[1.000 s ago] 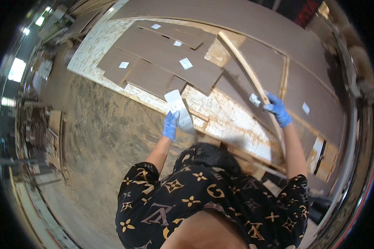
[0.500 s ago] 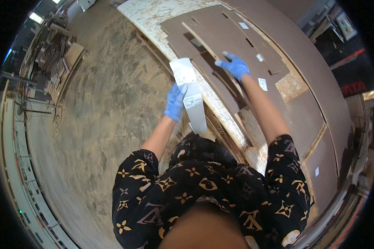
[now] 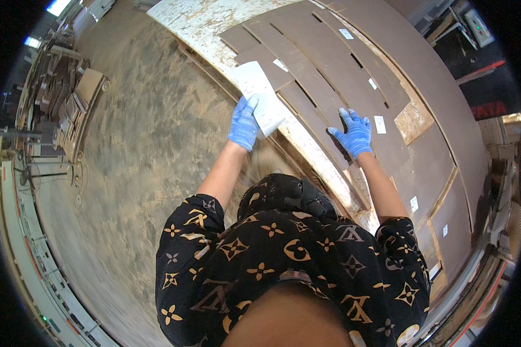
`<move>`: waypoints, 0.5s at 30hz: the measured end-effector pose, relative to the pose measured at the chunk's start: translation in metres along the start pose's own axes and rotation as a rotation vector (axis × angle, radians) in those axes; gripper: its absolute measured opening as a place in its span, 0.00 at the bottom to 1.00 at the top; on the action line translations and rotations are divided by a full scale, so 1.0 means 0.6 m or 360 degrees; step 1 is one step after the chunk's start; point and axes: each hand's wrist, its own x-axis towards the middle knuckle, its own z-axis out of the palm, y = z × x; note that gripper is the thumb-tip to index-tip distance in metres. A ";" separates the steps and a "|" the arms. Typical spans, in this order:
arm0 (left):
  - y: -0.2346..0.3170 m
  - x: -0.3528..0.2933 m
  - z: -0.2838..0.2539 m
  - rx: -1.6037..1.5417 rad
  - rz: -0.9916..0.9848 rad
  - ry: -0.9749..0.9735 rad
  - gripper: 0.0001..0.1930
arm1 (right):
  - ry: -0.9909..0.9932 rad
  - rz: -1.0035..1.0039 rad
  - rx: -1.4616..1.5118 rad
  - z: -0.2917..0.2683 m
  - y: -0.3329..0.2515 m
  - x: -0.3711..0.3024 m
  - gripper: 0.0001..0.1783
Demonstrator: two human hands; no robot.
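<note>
My left hand (image 3: 243,124), in a blue glove, pinches a strip of white printed labels (image 3: 257,87) between thumb and fingers, beside the near-left edge of the worktable. My gloved right hand (image 3: 353,136) lies with fingers spread on the brown cut panels (image 3: 330,95), near a dark gap between two of them. Long, narrow pieces lie flat side by side there, with slots between them. Small white labels are stuck on several pieces, one label (image 3: 380,124) just right of my right hand.
A mottled pale base board (image 3: 202,23) sticks out past the panels on the left. Larger brown boards (image 3: 446,115) extend to the right. Across the dusty floor (image 3: 139,133) stands a cart of board offcuts (image 3: 78,104). A long pale machine (image 3: 32,254) runs along the far left.
The narrow panel that was tilted up beside my right hand now lies flat among the others. My right hand has moved right and nearer me. The label strip hangs less far down.
</note>
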 end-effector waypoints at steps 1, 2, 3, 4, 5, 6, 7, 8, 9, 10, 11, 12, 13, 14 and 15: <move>0.003 0.003 0.007 -0.0005 -0.0032 -0.0002 0.18 | 0.0029 0.0000 -0.0015 0.002 0.012 0.007 0.40; 0.002 0.008 0.006 0.0018 -0.0053 -0.0018 0.18 | 0.0057 -0.0002 -0.0032 0.006 0.019 0.010 0.39; 0.004 0.012 0.014 0.0032 -0.0067 -0.0034 0.17 | 0.0234 0.0017 0.0009 0.004 0.019 0.005 0.34; 0.006 0.014 0.022 0.0046 -0.0082 -0.0049 0.17 | 0.0354 0.0018 0.0189 0.008 0.016 0.001 0.32; 0.006 0.012 0.032 0.0064 -0.0116 0.0013 0.17 | 0.0476 0.0017 0.0368 0.013 0.010 -0.001 0.30; 0.003 0.011 0.036 0.0087 -0.0100 -0.0028 0.16 | 0.0588 0.0009 0.0545 0.015 0.000 -0.005 0.27; -0.004 0.014 0.038 0.0113 -0.0099 -0.0079 0.16 | 0.0796 -0.0080 0.0956 0.012 -0.022 -0.008 0.21; -0.011 0.017 0.042 0.0139 -0.0098 -0.0131 0.16 | 0.0569 -0.0035 0.1855 0.013 -0.044 -0.005 0.20; -0.016 0.014 0.038 0.0117 -0.0117 -0.0161 0.16 | 0.0329 -0.0029 0.2196 -0.041 -0.089 -0.020 0.20; -0.021 0.010 0.045 0.0182 -0.0117 -0.0217 0.16 | 0.0268 -0.0102 0.2402 -0.046 -0.111 -0.020 0.21; -0.023 0.002 0.048 0.0249 -0.0110 -0.0258 0.16 | 0.0309 -0.0150 0.2415 -0.076 -0.143 -0.028 0.22; -0.026 -0.006 0.054 0.0316 -0.0104 -0.0304 0.16 | 0.0312 -0.0196 0.2395 -0.084 -0.158 -0.025 0.22; -0.023 -0.017 0.067 0.0380 -0.0113 -0.0325 0.15 | 0.0294 -0.0191 0.2406 -0.085 -0.167 -0.022 0.24; -0.030 -0.018 0.068 0.0411 -0.0099 -0.0357 0.15 | 0.0273 -0.0189 0.2418 -0.085 -0.173 -0.019 0.25; -0.036 -0.019 0.066 0.0441 -0.0080 -0.0382 0.15 | 0.0328 -0.0220 0.2367 -0.082 -0.179 -0.019 0.25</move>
